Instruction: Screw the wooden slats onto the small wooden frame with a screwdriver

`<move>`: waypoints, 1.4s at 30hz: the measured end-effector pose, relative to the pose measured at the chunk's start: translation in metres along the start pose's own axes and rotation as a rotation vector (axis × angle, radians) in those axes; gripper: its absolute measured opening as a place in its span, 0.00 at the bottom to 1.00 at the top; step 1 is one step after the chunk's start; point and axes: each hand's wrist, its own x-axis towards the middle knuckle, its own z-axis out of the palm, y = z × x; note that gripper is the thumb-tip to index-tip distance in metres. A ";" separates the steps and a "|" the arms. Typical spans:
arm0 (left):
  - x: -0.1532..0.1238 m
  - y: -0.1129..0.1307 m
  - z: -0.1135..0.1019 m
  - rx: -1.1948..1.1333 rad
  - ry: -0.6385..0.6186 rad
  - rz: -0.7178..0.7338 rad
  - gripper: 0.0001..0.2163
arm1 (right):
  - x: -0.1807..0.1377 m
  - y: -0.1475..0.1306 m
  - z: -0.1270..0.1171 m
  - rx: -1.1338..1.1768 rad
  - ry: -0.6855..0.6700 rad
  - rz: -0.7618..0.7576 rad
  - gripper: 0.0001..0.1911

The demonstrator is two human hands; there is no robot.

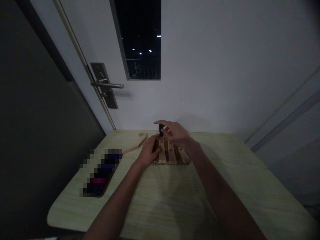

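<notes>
Beyond the middle of the wooden table lies a slatted wooden piece (172,154), pale strips with small dark holes alternating with darker bands. Shiny clear material shows along its near left edge. My left hand (148,151) grips the left end of this piece, thumb over the strips and fingers by its far corner. Above that corner, my right hand (175,133) pinches a short upright black handle (161,130), which looks like a small screwdriver. Its lower end meets the piece close to my left fingertips; the exact contact is too dark to make out.
A curved pale wooden strip (135,148) lies left of my left hand. Nearer, a phone-like object (103,175) is pixelated. The pale table (160,206) stands against a white door with a metal handle (110,85) and a dark window (141,40).
</notes>
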 end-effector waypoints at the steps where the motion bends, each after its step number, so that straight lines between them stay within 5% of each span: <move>1: 0.000 0.000 0.000 0.002 -0.002 -0.005 0.23 | 0.000 -0.001 0.000 -0.006 -0.002 -0.007 0.21; 8: 0.000 -0.003 0.002 0.003 0.009 -0.006 0.20 | -0.002 -0.012 0.004 -0.131 0.120 0.112 0.10; 15: 0.002 0.000 0.000 -0.024 -0.005 0.000 0.22 | -0.004 -0.010 0.011 -0.205 0.160 0.228 0.13; 21: 0.001 0.000 0.001 -0.028 0.004 -0.015 0.22 | -0.005 -0.009 0.005 -0.174 0.156 0.161 0.18; 31: 0.000 0.000 -0.001 -0.039 0.006 0.005 0.23 | 0.005 0.000 -0.006 0.103 0.104 0.108 0.14; 42: 0.000 -0.002 0.001 -0.019 -0.001 0.001 0.21 | 0.009 -0.005 0.000 0.123 0.129 0.068 0.13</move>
